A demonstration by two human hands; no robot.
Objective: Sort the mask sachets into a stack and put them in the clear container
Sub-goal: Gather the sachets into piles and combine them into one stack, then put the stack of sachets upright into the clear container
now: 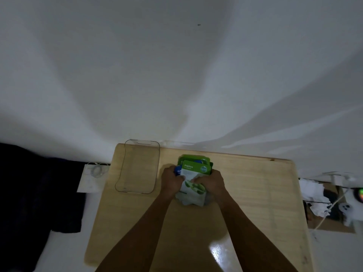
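Observation:
A pile of mask sachets (193, 173) lies on the wooden table (245, 193), roughly in its middle. The top one is green and white and reads Aloe Vera; more green sachets and a blue one stick out behind and to the left. My left hand (171, 180) grips the pile's left edge and my right hand (211, 181) grips its right edge, thumbs on top. The clear container (137, 167) stands empty at the table's far left corner, a short way left of my left hand.
A white wall rises right behind the table. Dark cloth lies on the floor at the left, beside a white bag (92, 177). Right of the table sit crumpled white paper (314, 191), a cable and a cardboard piece (332, 222).

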